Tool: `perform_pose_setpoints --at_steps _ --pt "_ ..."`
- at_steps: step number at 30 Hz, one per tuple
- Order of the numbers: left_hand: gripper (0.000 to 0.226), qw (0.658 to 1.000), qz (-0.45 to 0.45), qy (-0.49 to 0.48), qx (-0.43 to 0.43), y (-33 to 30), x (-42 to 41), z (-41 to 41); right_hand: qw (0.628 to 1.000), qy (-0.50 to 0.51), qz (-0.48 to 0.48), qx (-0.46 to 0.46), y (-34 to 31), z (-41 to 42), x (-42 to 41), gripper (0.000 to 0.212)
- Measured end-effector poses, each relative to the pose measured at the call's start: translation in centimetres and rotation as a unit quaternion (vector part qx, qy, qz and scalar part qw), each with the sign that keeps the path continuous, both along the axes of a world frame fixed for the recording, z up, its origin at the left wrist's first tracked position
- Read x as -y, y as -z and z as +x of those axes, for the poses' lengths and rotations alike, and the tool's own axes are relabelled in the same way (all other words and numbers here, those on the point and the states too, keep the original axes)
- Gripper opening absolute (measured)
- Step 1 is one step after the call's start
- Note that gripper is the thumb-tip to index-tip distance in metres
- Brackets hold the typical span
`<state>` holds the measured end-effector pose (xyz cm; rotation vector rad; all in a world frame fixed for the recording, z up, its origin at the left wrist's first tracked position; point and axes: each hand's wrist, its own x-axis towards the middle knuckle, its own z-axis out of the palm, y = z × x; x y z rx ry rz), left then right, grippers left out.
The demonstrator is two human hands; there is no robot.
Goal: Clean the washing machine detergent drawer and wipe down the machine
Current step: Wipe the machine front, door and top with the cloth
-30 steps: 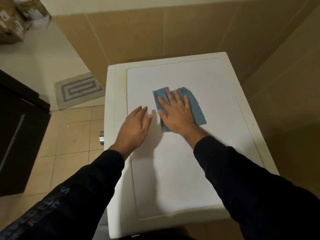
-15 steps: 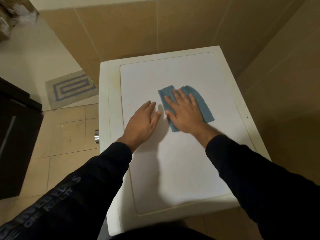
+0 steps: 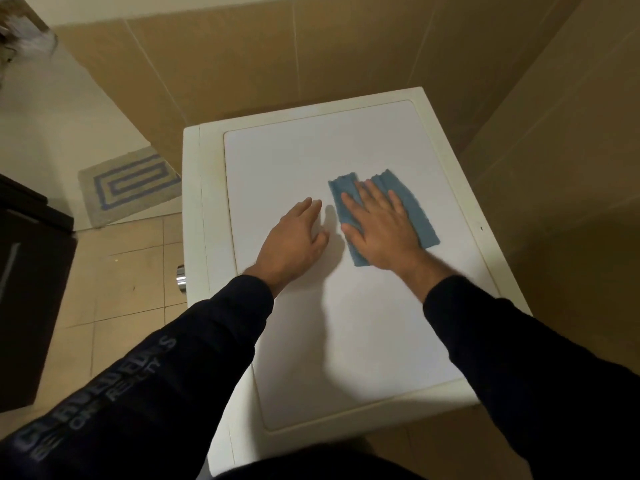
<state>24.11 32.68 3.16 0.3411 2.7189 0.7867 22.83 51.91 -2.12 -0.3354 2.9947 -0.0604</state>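
Pressing flat with spread fingers, the right hand [image 3: 381, 230] covers the blue ribbed microfibre cloth [image 3: 419, 216] on the white washing machine top [image 3: 346, 341]. The left hand [image 3: 294, 244], open, rests just beside it; the cloth's long axis runs away from the person.

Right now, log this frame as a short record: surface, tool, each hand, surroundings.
surface: washing machine top, white, lid shut
tool: blue cloth, spread flat on the top
right hand: flat on the cloth, fingers straight, pressing it down
left hand: resting on the bare top beside the cloth, not touching it
surroundings: patterned mat on the tiled floor to the left; dark cabinet at the left edge
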Motion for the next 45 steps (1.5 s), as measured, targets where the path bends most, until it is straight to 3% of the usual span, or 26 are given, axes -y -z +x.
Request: perform_pose_setpoints --at_steps 7,15,19,23,30,35,40,45 --pt "0.056 1.000 -0.020 0.004 -0.012 -0.3 -1.0 -0.1 0.991 0.133 0.022 -0.003 0.6 -4.6 1.6 0.066" --pt "0.053 1.000 0.002 0.015 -0.026 -0.1 -3.2 -0.4 1.000 0.014 0.008 -0.003 0.1 1.0 -2.1 0.067" --pt "0.057 1.000 -0.012 0.019 -0.017 0.1 -3.1 -0.4 0.996 0.088 0.029 -0.004 0.0 -2.4 -5.8 0.065" --pt "0.053 1.000 -0.009 0.019 -0.016 -0.2 -4.1 -0.3 0.986 0.163 0.025 -0.003 0.5 -5.3 -3.0 0.064" --pt "0.055 0.998 -0.010 0.052 -0.029 -0.3 -6.3 -1.2 1.000 0.024 0.013 -0.004 -0.1 0.9 -6.2 0.064" --pt "0.060 0.999 -0.027 0.042 -0.016 0.1 -6.0 -1.7 0.994 0.101 0.028 0.000 -0.4 -1.9 -10.6 0.062" --pt "0.059 0.999 -0.009 0.040 -0.018 0.0 -8.1 -1.4 0.980 0.201 0.009 0.006 -0.1 -5.9 -7.3 0.064" --pt "0.057 0.998 0.004 0.066 -0.022 -0.2 -9.9 -1.4 0.998 0.058 0.019 0.004 -0.7 -1.5 -8.6 0.065"
